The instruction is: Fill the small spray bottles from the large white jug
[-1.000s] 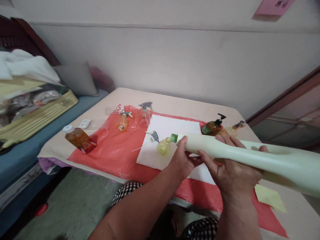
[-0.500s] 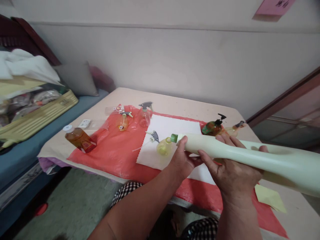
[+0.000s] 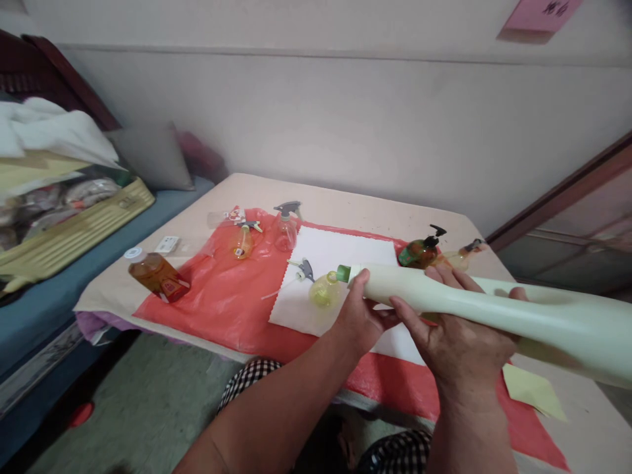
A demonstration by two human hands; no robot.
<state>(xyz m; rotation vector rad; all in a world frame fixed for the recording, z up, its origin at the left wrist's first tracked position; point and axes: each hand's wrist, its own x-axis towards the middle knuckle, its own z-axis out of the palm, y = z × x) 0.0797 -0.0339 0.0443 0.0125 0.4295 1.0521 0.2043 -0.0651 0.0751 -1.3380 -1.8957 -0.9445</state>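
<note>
A large pale-green jug [image 3: 494, 303] with a handle lies nearly level across my two hands, its green spout [image 3: 344, 273] pointing left. My left hand [image 3: 363, 313] grips the jug's neck just behind the spout. Under and around the handle side, my right hand [image 3: 459, 336] holds the body, fingers over the top. The spout sits at the mouth of a small yellow see-through bottle [image 3: 324, 291], which stands on a white sheet [image 3: 345, 243]. Whether liquid is flowing I cannot tell. Beside the bottle lies a grey trigger spray head [image 3: 305, 268] with a thin tube.
On the red plastic sheet [image 3: 212, 296] are a clear spray bottle [image 3: 285, 234] and a yellow spray bottle [image 3: 243, 243]. An amber bottle [image 3: 158, 275] leans at the left. Behind the jug are a dark pump bottle [image 3: 419, 253] and another amber bottle [image 3: 459, 258]. Yellow paper [image 3: 534, 392] lies right.
</note>
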